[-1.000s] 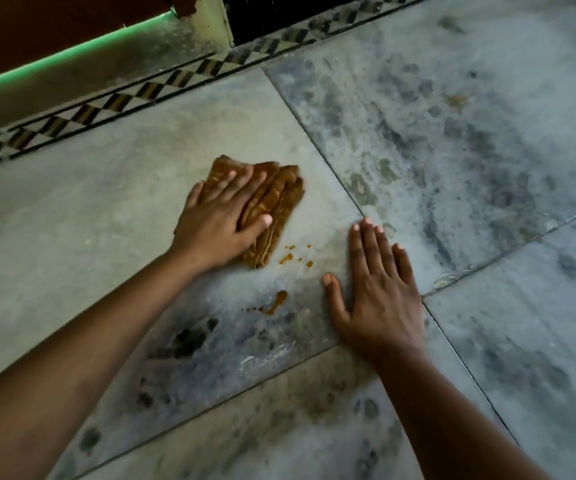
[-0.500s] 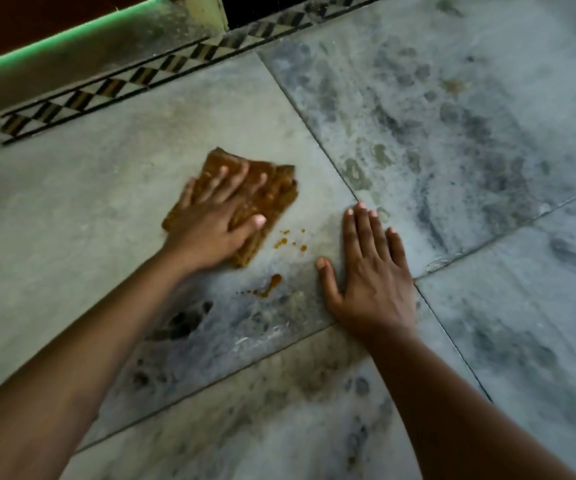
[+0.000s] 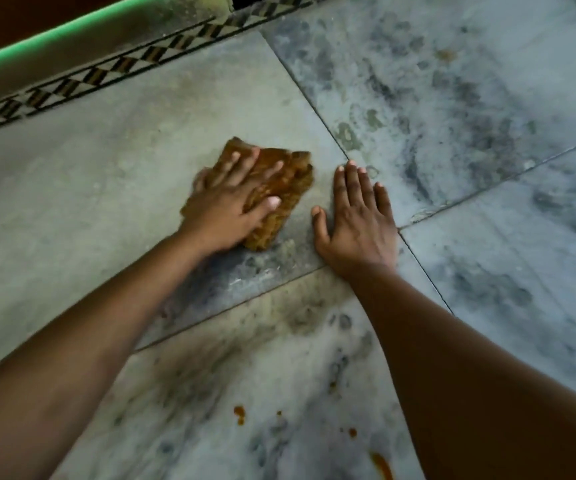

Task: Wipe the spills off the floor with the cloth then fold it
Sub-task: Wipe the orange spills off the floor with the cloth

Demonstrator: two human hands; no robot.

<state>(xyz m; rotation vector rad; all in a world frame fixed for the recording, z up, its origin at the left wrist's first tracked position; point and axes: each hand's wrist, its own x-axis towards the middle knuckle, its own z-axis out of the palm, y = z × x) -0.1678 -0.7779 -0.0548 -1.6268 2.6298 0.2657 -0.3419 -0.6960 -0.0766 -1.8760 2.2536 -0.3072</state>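
Note:
A brown folded cloth (image 3: 281,199) lies flat on the grey marble floor (image 3: 72,202). My left hand (image 3: 231,206) presses down on it with fingers spread, covering its left half. My right hand (image 3: 357,220) rests flat on the floor just right of the cloth, fingers apart, holding nothing. Orange-brown spill drops (image 3: 239,414) show on the near tile between my forearms, with another smear (image 3: 381,465) at the bottom edge and a small spot (image 3: 352,432) beside my right arm. No spill is visible beside the cloth.
A patterned black-and-white border strip (image 3: 113,69) runs along the far edge of the floor, below a step with a green edge (image 3: 54,32). Tile joints cross the floor around my hands. The marble is veined and smudged.
My left hand slid the cloth down and to the right over the orange drops, which are no longer visible there. The view tilted down, showing more spill drops on the near tile.

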